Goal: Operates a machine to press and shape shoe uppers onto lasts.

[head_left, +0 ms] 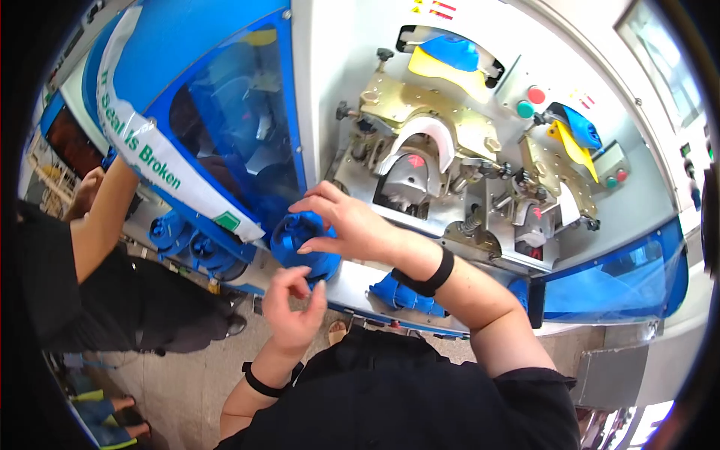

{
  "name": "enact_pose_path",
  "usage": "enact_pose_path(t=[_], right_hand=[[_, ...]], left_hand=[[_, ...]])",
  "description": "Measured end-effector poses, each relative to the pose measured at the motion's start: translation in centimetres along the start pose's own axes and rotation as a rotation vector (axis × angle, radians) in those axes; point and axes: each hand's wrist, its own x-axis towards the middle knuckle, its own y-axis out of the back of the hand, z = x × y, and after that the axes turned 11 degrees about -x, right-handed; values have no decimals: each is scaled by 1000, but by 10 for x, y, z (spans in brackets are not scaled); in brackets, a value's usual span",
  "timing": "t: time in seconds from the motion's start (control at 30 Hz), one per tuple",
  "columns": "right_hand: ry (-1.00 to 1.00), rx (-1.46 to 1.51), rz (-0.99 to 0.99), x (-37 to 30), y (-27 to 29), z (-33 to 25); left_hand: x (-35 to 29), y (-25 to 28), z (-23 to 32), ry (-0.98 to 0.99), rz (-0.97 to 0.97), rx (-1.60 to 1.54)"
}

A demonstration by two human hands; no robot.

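Observation:
A blue shoe upper (289,244) stands on the machine's pale front ledge, its opening facing up. Over its right side reaches my right hand (349,225), thumb and fingers spread apart around the rim. My left hand (292,311) is at the near side of the upper, fingers bent and thumb held away from them; whether its fingertips touch the upper I cannot tell. Another blue upper (405,292) lies on the ledge to the right, partly behind my right forearm. Both wrists wear black bands.
A moulding machine has a grey form (409,180) under a white curved pad (427,139), and a second form (532,225) to its right. Red button (536,94) and green button (526,109) sit behind. A blue-framed window (232,120) and a co-worker's arm (109,214) are left.

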Motion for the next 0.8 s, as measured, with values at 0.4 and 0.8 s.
enact_pose_path(t=[0.4, 0.8], right_hand=[[-604, -1242, 777, -31, 256, 116], [-315, -1726, 681, -16, 263, 146]], left_hand=[[19, -75, -42, 46, -541, -203], [30, -93, -42, 201, -673, -333]])
